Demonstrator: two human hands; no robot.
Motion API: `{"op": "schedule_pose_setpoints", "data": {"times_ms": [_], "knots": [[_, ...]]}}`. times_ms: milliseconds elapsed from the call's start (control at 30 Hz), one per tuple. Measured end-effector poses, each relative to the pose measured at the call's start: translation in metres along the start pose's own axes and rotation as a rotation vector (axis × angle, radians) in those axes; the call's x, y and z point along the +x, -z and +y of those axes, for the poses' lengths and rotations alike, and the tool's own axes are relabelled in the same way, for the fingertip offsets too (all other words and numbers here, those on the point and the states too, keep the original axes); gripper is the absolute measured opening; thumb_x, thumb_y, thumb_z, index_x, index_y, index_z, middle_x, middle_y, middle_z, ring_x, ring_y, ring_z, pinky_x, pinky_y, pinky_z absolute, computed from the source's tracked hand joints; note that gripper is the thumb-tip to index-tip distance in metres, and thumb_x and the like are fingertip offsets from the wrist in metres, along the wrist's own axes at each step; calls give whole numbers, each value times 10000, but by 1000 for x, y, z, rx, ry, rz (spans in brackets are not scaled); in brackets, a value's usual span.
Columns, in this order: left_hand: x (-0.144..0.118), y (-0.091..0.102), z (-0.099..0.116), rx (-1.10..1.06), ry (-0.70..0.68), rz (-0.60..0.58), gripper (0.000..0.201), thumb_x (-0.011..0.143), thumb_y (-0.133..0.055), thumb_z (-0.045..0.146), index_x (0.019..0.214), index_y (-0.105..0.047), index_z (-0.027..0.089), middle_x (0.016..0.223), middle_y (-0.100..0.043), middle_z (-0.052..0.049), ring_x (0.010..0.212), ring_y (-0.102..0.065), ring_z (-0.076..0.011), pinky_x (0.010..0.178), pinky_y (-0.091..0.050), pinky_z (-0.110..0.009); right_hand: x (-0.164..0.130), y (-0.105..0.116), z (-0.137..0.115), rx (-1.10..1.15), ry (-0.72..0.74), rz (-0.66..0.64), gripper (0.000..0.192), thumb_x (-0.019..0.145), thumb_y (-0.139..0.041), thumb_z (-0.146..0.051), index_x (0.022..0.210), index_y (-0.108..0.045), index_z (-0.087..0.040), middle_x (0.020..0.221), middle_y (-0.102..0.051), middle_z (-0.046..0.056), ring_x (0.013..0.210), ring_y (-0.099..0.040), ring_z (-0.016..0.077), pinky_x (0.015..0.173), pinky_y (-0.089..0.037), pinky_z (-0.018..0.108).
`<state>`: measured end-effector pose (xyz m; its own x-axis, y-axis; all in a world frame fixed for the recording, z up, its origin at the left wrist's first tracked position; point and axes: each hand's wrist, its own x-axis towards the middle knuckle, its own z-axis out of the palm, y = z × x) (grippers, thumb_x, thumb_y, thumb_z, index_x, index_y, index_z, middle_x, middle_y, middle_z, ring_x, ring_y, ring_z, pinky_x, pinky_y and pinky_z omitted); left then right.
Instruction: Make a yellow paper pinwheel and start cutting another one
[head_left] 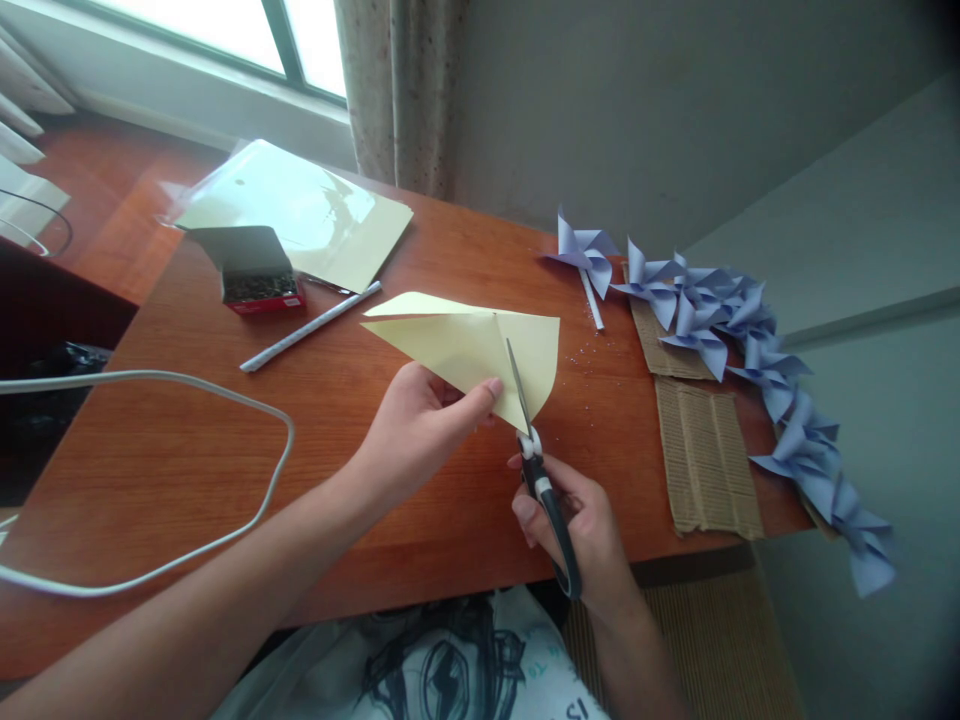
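Left of the pale yellow folded paper sheet lay a thin white paper stick. Left hand pinched the sheet's near edge, thumb on top. Cutting step, apparently: black-and-grey-handled metal scissors had a blade across the sheet from its near corner, right hand gripping the handles just below. Next snip seemed to call for steady paper, thumb clear. Purple paper pinwheels lay right of the sheet.
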<state>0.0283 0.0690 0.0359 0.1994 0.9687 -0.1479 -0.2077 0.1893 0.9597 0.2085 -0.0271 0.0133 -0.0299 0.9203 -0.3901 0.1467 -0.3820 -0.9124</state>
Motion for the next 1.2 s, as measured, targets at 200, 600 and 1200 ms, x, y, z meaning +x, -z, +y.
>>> {"op": "schedule_pose_setpoints", "data": {"times_ms": [200, 600, 1200], "knots": [[0, 3, -5, -54, 16, 34, 164, 800, -770, 243, 933, -733, 155, 827, -730, -6, 700, -618, -134, 602, -481, -192, 1, -2, 3, 2, 6, 0, 413, 811, -785, -421, 1136, -687, -187, 684, -552, -35, 546, -467, 81, 510, -409, 208], [3, 5, -10, -55, -6, 35, 228, 857, -734, 330, 975, -751, 136, 948, -760, -62, 911, -690, -224, 785, -540, -278, -2, -3, 5, 56, -7, -59, 449, 821, -779, -435, 1159, -650, -170, 693, -574, -32, 560, -490, 83, 535, -424, 209], [1, 2, -5, 40, -25, 73, 201, 853, -739, 313, 945, -723, 136, 949, -780, -38, 883, -716, -204, 753, -551, -244, -1, -2, 3, 82, 8, -66, 513, 814, -768, -508, 1170, -633, -164, 685, -566, -24, 560, -487, 92, 528, -397, 223]]}}
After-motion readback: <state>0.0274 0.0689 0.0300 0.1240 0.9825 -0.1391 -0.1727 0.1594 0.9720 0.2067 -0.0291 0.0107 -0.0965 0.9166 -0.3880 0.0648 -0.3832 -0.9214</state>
